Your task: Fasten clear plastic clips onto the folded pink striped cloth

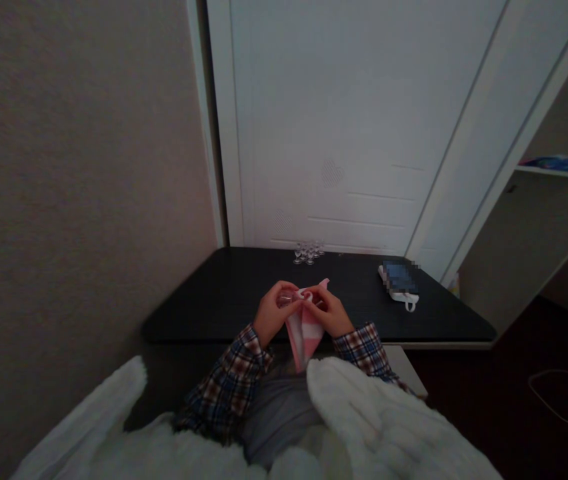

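Observation:
My left hand (273,312) and my right hand (335,316) are close together above the front edge of the dark table. Between them they pinch a pink-and-white striped cloth (309,332), which hangs down in a point below the fingers. A small clear object (287,299) shows at my left fingers; its kind is hard to make out. The right fingers and thumb are closed on the upper part of the cloth, where one corner sticks up. What lies inside the folds is hidden.
Several small clear pieces (309,251) cluster at the back of the dark table (204,293). A dark-screened device (400,276) lies on a white case with a loop at the right. White panels (344,120) rise behind the table, and a wall (84,167) stands left.

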Demonstrator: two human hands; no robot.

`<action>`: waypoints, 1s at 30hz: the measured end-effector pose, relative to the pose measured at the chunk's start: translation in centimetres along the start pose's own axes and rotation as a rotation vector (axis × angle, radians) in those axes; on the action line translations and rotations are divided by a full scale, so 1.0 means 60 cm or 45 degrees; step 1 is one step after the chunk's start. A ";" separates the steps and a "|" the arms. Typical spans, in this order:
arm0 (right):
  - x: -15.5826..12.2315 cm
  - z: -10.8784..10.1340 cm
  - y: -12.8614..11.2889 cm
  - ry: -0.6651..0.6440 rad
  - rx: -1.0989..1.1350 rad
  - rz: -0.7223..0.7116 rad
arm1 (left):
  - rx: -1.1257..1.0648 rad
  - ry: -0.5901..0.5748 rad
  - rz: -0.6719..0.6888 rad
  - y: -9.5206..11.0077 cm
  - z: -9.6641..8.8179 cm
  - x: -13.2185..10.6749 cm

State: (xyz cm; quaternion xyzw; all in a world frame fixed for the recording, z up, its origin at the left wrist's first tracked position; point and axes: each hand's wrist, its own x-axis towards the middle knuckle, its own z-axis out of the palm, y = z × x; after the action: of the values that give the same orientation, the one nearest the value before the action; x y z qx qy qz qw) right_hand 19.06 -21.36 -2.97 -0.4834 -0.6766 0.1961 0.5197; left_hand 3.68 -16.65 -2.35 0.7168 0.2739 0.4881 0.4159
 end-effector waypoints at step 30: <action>-0.003 -0.003 -0.005 -0.050 -0.019 -0.005 | -0.090 -0.002 -0.034 -0.003 0.005 -0.001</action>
State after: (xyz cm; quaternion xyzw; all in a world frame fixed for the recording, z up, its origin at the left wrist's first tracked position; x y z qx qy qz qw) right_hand 19.11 -21.66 -2.76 -0.4820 -0.6891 0.1993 0.5030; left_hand 3.96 -16.68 -2.61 0.6984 0.2656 0.4912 0.4477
